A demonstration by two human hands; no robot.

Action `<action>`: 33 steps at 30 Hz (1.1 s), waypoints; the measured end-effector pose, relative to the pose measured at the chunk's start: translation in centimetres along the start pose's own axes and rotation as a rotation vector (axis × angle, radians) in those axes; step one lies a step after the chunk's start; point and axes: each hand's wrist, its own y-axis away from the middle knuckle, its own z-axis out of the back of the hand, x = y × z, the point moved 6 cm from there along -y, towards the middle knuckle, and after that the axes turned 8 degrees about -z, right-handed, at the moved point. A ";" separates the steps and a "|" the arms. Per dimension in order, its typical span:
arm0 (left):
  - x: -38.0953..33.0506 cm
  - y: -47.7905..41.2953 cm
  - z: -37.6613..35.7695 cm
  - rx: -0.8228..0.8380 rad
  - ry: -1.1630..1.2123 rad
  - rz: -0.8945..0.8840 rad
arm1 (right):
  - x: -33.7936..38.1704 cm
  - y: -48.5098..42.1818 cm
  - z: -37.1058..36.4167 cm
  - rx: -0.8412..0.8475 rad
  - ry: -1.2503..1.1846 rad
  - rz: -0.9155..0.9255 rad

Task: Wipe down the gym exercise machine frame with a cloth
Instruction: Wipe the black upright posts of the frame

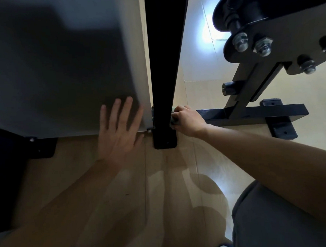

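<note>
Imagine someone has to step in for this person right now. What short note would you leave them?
Left hand: open, fingers spread, at the lower edge of the grey panel; contact cannot be confirmed.
Right hand: grips a greenish cloth, pressed to the right side of the black upright post, just above its foot plate.
Done: cannot tell how much is wiped; no marks show.
Left, probably: the foot plate, the low crossbar on the right and the bolted bracket above it.
</note>
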 end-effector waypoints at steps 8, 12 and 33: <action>1.0 0.2 -1.6 -0.008 -0.030 -0.015 | -7.0 1.0 1.8 -0.061 0.025 -0.277; 1.0 0.0 -2.2 -0.048 -0.046 0.015 | -5.2 0.5 1.6 -0.069 -0.023 -0.248; -0.9 -0.7 -1.9 -0.069 0.185 0.117 | -3.5 2.7 1.6 0.018 0.010 -0.185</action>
